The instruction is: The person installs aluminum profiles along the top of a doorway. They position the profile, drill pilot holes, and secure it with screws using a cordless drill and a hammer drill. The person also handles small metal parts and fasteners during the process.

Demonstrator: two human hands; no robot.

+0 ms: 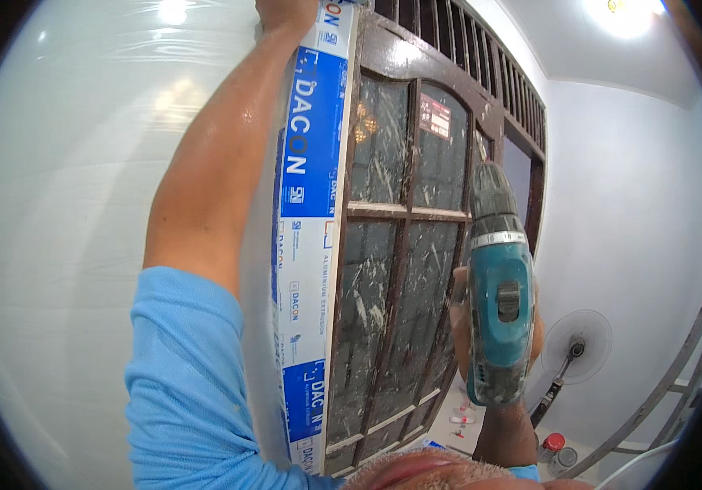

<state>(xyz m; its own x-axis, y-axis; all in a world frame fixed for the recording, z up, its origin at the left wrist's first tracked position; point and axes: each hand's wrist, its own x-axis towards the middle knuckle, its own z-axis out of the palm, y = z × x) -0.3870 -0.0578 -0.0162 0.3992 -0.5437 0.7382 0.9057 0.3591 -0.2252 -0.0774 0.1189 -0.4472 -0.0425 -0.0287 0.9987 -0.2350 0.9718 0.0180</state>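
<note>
High at the top edge, my left hand (281,16) grips a long upright aluminium profile (314,269), wrapped in blue and white printed film, against the white wall. My right hand (460,314) is closed round the handle of a teal cordless drill (498,302) with a dark chuck. The drill points upward along the right side of a brown paint-smeared door (383,269) with glazed panels; whether its tip touches anything cannot be told. My left forearm, in a light blue sleeve, crosses the left of the view.
A barred transom (465,49) tops the doorway. To the right stand a pedestal fan (577,346) and a ladder (677,384) near the white wall. Red-lidded and other containers (553,441) and small items lie low by the door. A lit lamp is on the ceiling.
</note>
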